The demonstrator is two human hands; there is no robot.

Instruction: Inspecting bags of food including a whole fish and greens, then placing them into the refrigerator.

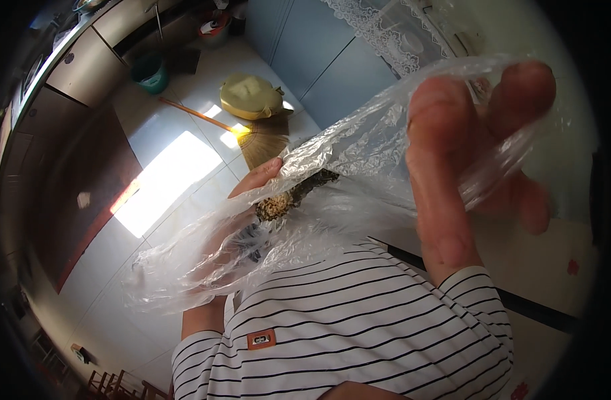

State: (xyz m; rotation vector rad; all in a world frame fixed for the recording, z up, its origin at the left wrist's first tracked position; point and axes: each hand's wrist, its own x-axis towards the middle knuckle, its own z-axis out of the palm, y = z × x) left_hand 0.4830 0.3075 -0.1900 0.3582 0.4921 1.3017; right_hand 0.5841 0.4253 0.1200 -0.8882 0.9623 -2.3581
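A thin clear plastic bag point(325, 200) stretches between my hands in front of my striped shirt. Beneath its film, near the middle, lies a dark, rough piece point(313, 186) with a tan, grainy lump point(274, 206) at its left end; I cannot tell what it is. My left hand point(250, 200) grips the bag from behind, mostly covered by the crumpled film, its fingertips showing near the grainy lump. Raised at the right, my right hand point(450, 130) has its fingers apart against the bag's stretched film, which runs over and behind them.
On the tiled floor lie a broom point(263, 142), a yellow-green rounded object point(250, 96) and a green bucket point(150, 75). A dark red mat point(80, 200) runs beside the kitchen cabinets point(83, 65). Blue-grey panels point(330, 60) with a lace cover stand ahead.
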